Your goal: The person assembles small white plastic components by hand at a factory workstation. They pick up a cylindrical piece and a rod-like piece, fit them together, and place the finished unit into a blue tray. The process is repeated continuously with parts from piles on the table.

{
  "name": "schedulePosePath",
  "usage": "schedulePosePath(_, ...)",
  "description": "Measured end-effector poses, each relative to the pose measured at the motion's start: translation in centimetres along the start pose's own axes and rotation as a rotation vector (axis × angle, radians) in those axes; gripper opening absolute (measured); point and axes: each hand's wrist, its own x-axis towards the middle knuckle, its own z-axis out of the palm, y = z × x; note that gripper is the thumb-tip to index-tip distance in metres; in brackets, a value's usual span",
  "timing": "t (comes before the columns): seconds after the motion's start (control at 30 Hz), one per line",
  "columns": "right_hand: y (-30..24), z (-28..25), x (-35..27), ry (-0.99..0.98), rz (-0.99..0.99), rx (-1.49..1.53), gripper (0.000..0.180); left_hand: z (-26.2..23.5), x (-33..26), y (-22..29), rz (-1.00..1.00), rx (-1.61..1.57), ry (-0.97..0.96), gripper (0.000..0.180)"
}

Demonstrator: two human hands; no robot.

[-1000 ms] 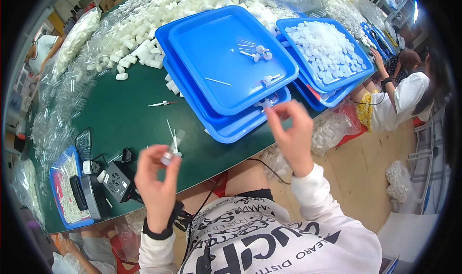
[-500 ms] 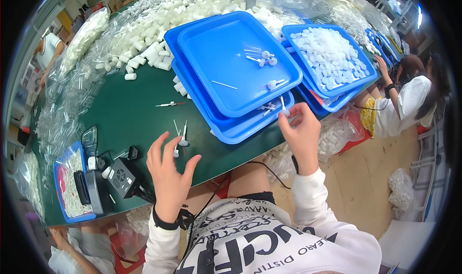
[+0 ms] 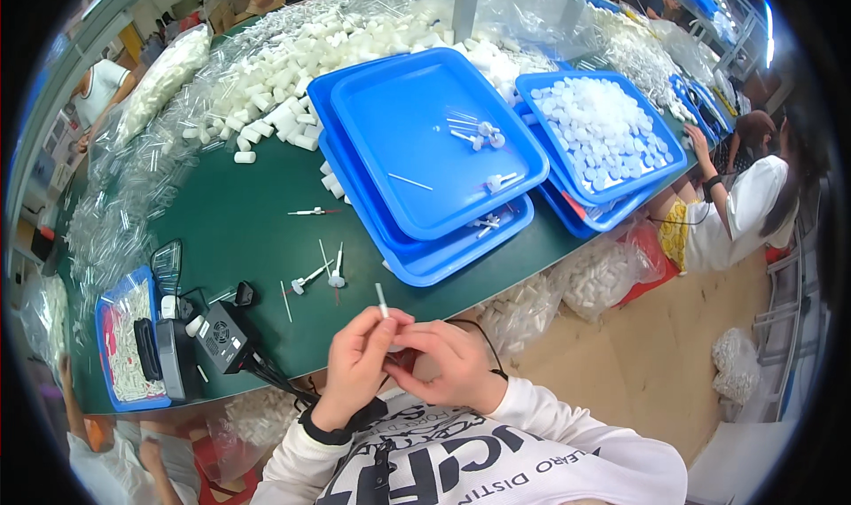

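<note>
Black vented box (image 3: 222, 335) on green table (image 3: 230, 208); filled bag (image 3: 737, 361) on floor (image 3: 647, 354).

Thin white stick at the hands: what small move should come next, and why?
Perhaps tilt the thin white stick slightly with the left hand: only its upper part shows, its lower end hidden where the right hand meets the left.

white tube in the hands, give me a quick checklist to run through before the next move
1. Tube held in the left hand: ok, its tip shows above the fingers.
2. Right hand gripping too: cannot tell, it meets the left, and fingers hide the contact.
3. Tube's lower end sound: cannot tell, covered by fingers.
4. Table free of loose parts: not ok, several lie there.
5. Top tray squared over lower tray: not ok, it sits offset.
</note>
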Motion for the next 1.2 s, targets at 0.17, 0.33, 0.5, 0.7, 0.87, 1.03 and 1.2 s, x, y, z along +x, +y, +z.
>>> schedulePosePath(0.17, 2.6, -3.9, 2.2, -0.178, 0.156, 0.055, 0.025, -3.1, 0.3, 2.8, -0.032, 0.182, 0.25, 0.023)
schedulePosePath(0.33, 4.8, -10.8, 9.7, -0.205, 0.233, -0.218, 0.01, -6.0, 1.9, 3.7, -0.037, 0.292, 0.16, 0.022)
schedulePosePath(0.5, 10.3, -12.1, 15.9, -0.206, 0.292, -0.392, 0.018, -6.5, 3.9, 2.8, -0.038, -0.296, -0.026, 0.043)
schedulePosePath(0.7, 16.7, -9.9, 16.3, -0.159, 0.264, -0.577, 0.02, -7.0, 3.9, 2.8, -0.075, -0.416, -0.031, 0.045)
schedulePosePath(0.87, 16.3, -7.8, 15.9, 0.025, 0.283, -0.55, 0.019, -8.0, 3.7, 3.1, 0.123, 0.156, 0.271, 0.031)
schedulePosePath(1.03, 16.0, -6.8, 16.2, 0.213, 0.201, -0.393, 0.02, -8.2, 4.3, 3.6, -0.018, 0.916, 0.465, 0.026)
schedulePosePath(1.2, 17.0, -8.5, 16.5, 0.353, 0.195, -0.192, 0.021, -8.0, 4.5, 1.9, 0.178, 1.282, 0.448, 0.037)
